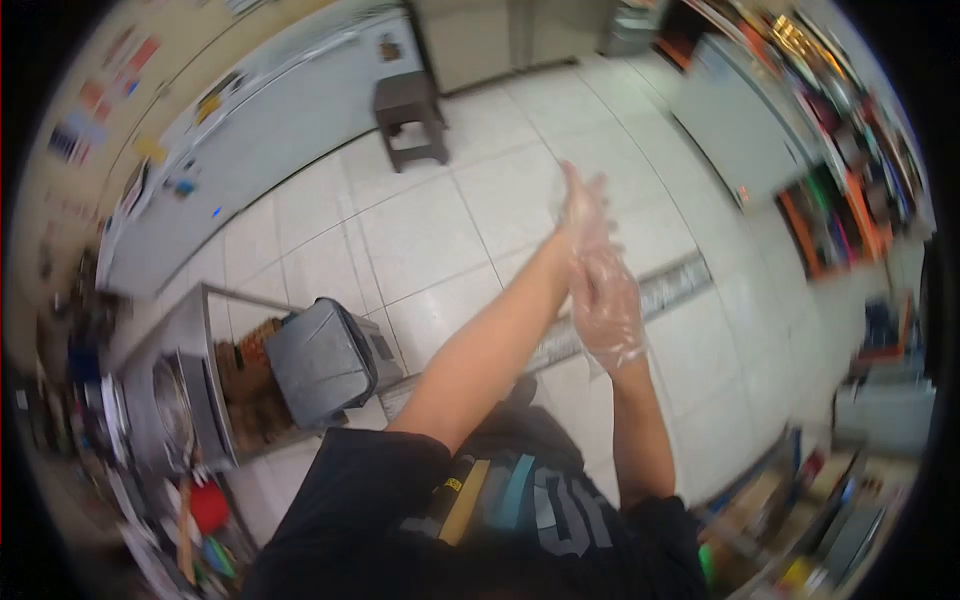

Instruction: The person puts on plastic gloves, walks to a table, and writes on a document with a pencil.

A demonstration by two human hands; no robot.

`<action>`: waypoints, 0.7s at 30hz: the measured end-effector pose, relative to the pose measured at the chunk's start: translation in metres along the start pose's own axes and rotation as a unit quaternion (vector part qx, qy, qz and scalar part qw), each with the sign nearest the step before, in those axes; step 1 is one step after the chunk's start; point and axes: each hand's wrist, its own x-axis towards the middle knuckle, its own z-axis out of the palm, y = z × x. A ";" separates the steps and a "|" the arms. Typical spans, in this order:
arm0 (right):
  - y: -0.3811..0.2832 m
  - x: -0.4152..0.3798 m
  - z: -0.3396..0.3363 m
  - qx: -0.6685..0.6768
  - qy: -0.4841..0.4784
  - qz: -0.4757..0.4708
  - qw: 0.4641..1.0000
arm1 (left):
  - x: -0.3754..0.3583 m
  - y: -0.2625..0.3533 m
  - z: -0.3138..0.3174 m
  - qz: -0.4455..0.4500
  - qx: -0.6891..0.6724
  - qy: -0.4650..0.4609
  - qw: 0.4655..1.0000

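Glove point(622, 332), clear plastic, on right hand point(606, 303), against left hand point(588, 212).
Left spread wide, blurred; can't tell right's grip.

Tons of room over the tiled floor point(430, 240)
Left hand point(588, 210) has a wide lane ahead; grey bin point(318, 360) and brown stool point(405, 100) kinda block the left side.

A lone head-worn camera in this room faces forward and steeply down — dark shirt point(470, 545) close at the bottom edge, left hand point(584, 208) and right hand point(609, 315) near mid-view, tiled floor point(425, 240) beyond. Its wide view curves at the rim.
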 end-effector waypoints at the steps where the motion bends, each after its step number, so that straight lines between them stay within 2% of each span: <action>1: 0.019 0.014 0.018 0.017 0.009 -0.019 1.000 | 0.047 -0.008 -0.032 0.049 -0.040 0.023 0.998; 2: 0.036 0.029 0.032 0.022 -0.018 -0.018 0.999 | 0.080 -0.004 -0.057 0.098 -0.078 0.045 0.991; 4: 0.060 0.053 0.061 0.031 -0.067 -0.009 0.997 | 0.061 0.050 -0.043 0.038 -0.184 0.242 0.952; 5: 0.072 0.067 0.074 0.032 -0.087 -0.003 0.996 | 0.072 0.062 -0.062 0.037 -0.178 0.249 0.951; 7: 0.093 0.080 0.100 0.020 -0.124 0.002 0.992 | 0.125 0.053 -0.130 0.098 -0.162 0.201 0.961; 10: 0.143 0.107 0.157 -0.001 -0.158 -0.001 0.987 | 0.225 0.056 -0.258 0.198 -0.157 0.054 0.966; 12: 0.176 0.130 0.198 0.001 -0.149 0.000 0.989 | 0.210 0.114 -0.228 0.228 -0.156 0.233 0.932; 13: 0.184 0.150 0.220 0.020 -0.128 0.049 0.990 | 0.203 0.150 -0.216 0.242 -0.157 0.319 0.903; 15: 0.195 0.189 0.257 0.059 -0.097 0.147 0.983 | 0.219 0.195 -0.228 0.223 -0.031 0.332 0.916; 18: 0.202 0.267 0.301 0.026 -0.244 0.210 0.946 | 0.255 0.252 -0.279 0.240 -0.066 0.281 0.927; 21: 0.258 0.311 0.358 0.025 -0.320 0.102 0.941 | 0.281 0.312 -0.341 0.262 -0.100 0.258 0.925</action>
